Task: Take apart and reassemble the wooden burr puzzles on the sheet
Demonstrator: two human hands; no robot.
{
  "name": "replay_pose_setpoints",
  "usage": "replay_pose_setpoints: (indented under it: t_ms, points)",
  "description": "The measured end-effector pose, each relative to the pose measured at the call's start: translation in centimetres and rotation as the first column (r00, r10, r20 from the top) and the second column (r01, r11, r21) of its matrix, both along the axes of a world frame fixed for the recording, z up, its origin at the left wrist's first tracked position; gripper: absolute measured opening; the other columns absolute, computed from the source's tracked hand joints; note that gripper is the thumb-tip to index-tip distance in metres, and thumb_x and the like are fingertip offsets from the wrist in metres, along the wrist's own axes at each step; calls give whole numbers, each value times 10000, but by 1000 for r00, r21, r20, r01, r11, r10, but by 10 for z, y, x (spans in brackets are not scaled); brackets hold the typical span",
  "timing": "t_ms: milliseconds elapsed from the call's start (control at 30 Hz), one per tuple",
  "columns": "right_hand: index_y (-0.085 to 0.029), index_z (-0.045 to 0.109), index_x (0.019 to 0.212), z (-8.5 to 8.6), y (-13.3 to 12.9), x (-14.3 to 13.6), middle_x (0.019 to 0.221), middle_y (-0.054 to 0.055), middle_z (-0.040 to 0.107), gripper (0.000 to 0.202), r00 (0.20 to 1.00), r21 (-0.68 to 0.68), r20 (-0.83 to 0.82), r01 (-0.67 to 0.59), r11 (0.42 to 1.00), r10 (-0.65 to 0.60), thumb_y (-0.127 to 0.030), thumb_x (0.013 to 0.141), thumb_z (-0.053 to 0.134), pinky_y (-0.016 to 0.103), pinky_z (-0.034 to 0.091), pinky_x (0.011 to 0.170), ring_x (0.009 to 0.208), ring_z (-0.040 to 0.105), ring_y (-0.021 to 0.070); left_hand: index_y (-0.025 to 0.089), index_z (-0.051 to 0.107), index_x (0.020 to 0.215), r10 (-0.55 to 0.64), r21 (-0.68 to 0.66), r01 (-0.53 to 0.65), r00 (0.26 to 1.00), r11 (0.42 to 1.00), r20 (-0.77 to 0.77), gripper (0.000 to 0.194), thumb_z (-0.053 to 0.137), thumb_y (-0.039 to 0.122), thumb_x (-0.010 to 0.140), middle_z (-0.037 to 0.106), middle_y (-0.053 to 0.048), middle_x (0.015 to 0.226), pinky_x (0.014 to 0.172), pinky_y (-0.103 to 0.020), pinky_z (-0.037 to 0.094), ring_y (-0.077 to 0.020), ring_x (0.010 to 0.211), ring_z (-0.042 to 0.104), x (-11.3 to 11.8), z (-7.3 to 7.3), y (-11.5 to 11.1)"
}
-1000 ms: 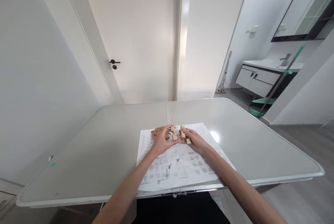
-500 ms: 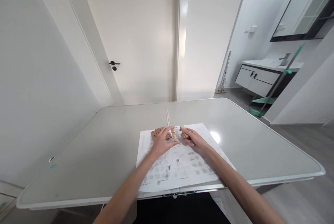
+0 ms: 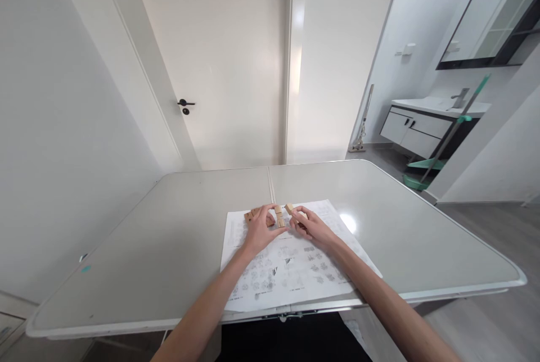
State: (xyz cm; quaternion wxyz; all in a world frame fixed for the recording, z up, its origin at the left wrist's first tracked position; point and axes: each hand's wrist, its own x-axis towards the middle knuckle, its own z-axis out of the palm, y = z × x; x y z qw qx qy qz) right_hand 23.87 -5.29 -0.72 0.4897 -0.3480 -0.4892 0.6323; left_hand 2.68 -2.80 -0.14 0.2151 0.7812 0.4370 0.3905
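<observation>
In the head view, small pale wooden blocks, squared and notched, lie on a white printed sheet [image 3: 291, 272] spread over a smooth grey folding table [image 3: 169, 249] with rounded corners and a centre seam. The left hand [image 3: 259, 232] has its fingers curled together around an upright wooden piece [image 3: 279, 218], pinching it near the far edge of the sheet. The right hand [image 3: 310, 227], just to the right, closes thumb and fingers on a second wooden piece [image 3: 289, 208], held tilted and close to the first; whether the two touch cannot be told. More wooden blocks [image 3: 252, 216] rest left of the left hand. The sheet bears rows of small grey diagrams; its writing is too small to read.
</observation>
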Motion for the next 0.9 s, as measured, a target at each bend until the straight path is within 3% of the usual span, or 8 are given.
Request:
replay_pose_setpoints:
  t_ms: [133,267,467,567,667,800,900]
  points:
    - [-236,572,917,0,1,0,755,-46,638,453,1000,35,17,20,999,-21,-663,872,716,222,181,410,433,267,43,290,607,1263,-12,-3,12,1000,1000,-1,657,927,456,714,688,2,901,842,-393,530,-252,867,690,0,0,-1]
    - [-235,607,989,2,-2,0,754,-42,642,434,999,35,44,-17,999,15,-627,863,748,225,175,411,435,286,47,279,602,1268,-21,-9,21,1000,1000,-4,667,930,440,710,687,7,897,816,-373,541,-239,850,687,0,0,-2]
    - [-227,637,1057,4,-4,0,949,30,747,447,996,66,83,-16,998,11,-638,896,703,247,190,435,427,322,42,277,608,1265,-8,-6,8,1000,1000,-1,653,920,460,721,693,-1,900,815,-382,552,-244,849,691,-1,-1,-1]
    - [-210,662,993,3,-2,0,761,6,708,472,993,82,122,-3,997,-7,-669,887,692,253,187,436,420,306,58,270,612,1250,-8,-8,8,1000,1000,-1,645,919,473,721,697,-5,877,819,-385,556,-249,853,698,0,-1,0]
    - [-208,693,1010,1,-1,1,541,-60,539,500,984,96,176,0,995,-17,-690,873,692,252,177,436,413,268,74,272,605,1255,-12,-11,12,1000,1000,1,657,914,494,719,702,1,874,814,-381,560,-245,850,704,0,-2,-1]
    - [-210,706,966,-2,2,2,521,-66,475,516,960,128,270,45,991,-79,-716,891,639,252,203,433,420,272,86,281,602,1268,-7,-11,7,1000,1000,0,672,900,530,719,699,14,861,793,-374,561,-240,836,705,0,-1,-1]
    - [-224,692,908,-8,5,1,555,-44,501,488,911,191,350,160,969,-219,-707,902,619,263,249,452,448,331,115,279,611,1245,26,2,-26,1000,1000,3,647,901,522,720,704,4,882,833,-389,552,-247,866,705,0,-2,-1]
